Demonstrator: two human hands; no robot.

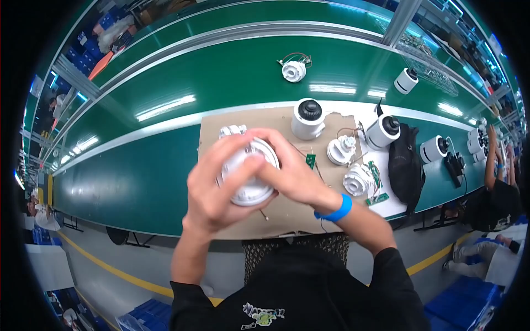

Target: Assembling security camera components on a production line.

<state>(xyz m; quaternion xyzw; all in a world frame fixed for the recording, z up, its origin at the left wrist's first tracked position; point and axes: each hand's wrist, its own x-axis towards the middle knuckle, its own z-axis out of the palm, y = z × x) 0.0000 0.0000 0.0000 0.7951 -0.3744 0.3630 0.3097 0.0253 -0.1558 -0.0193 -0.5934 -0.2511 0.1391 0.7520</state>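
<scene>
The left hand (pixel 212 185) and right hand (pixel 290 174) are clamped on opposite sides of a white round housing (pixel 251 193). The housing is above the cardboard sheet (pixel 306 218), nearer its left edge. A black-topped white cylinder (pixel 307 126) stands near the sheet's far edge.

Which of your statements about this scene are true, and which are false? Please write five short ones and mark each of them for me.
1. The left hand and the right hand both hold a round white part. True.
2. The blue wristband is on the left wrist. False: it is on the right wrist.
3. A black bag-like item lies to the right of the cardboard sheet. True.
4. The table under the cardboard sheet is red. False: it is green.
5. A white unit with wires lies beyond the cardboard sheet, on a green surface. True.
</scene>
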